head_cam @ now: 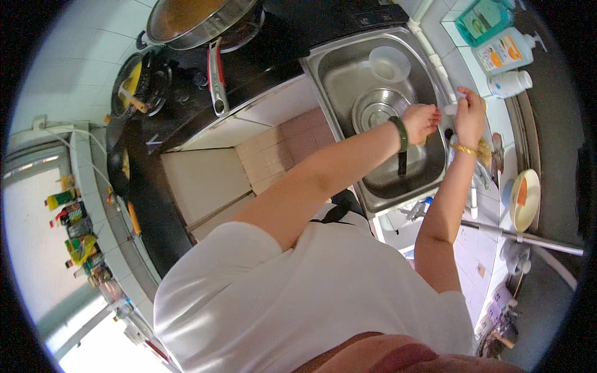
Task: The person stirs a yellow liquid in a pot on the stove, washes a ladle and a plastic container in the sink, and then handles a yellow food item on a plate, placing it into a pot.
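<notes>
My left hand (pixel 422 122), with a dark green bangle at the wrist, hangs over the sink (pixel 387 198) with its fingers curled. Whether it holds anything is unclear; a small yellowish thing shows just below it. Beyond the sink's wall-side rim, my right hand (pixel 470 112), wearing a gold bracelet, has its thumb and fingers on a small white fitting (pixel 451 109), perhaps part of a tap. In the basin are a round metal bowl (pixel 380 100) and a translucent plastic cup or scoop (pixel 391 64). A dark strip (pixel 402 162) shows under my left wrist.
Bottles of green liquid (pixel 482 21) and pale liquid (pixel 504 51) and a white bottle (pixel 509 84) line the wall ledge. A cream dish (pixel 517 200) stands farther along. On the black counter, a large lidded pan (pixel 186 23) has its red-and-metal handle (pixel 217 77) jutting over the edge.
</notes>
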Demonstrator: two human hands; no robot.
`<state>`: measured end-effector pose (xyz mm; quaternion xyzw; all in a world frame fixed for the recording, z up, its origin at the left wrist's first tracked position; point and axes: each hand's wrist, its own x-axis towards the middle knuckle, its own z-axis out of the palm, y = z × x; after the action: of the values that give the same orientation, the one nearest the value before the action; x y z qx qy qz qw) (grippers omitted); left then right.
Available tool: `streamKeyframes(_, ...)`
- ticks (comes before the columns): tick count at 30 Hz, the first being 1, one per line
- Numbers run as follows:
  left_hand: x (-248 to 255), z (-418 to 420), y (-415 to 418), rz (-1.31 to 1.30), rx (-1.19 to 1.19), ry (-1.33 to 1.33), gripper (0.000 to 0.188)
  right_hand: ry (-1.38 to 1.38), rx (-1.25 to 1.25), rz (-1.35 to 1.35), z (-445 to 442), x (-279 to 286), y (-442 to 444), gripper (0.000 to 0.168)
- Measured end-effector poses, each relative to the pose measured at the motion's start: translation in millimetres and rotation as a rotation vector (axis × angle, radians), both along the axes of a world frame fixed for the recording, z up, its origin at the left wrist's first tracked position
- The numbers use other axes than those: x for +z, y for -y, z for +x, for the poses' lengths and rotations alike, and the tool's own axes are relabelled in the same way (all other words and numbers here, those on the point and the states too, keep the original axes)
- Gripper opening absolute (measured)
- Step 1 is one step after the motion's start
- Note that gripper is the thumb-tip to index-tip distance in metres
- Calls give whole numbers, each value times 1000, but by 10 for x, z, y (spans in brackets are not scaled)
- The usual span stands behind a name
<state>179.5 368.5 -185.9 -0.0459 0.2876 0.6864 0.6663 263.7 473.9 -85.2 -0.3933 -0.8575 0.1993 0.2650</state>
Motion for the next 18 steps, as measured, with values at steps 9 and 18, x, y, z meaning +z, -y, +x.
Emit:
streamKeyframes(9,-260,39,-488,-174,6,293,27,-1232,-184,-778,44,-112,225,23)
streamKeyframes(18,543,-325,-379,15,74,-1665,25,-1330,-289,-1727,-316,-1198,288,30)
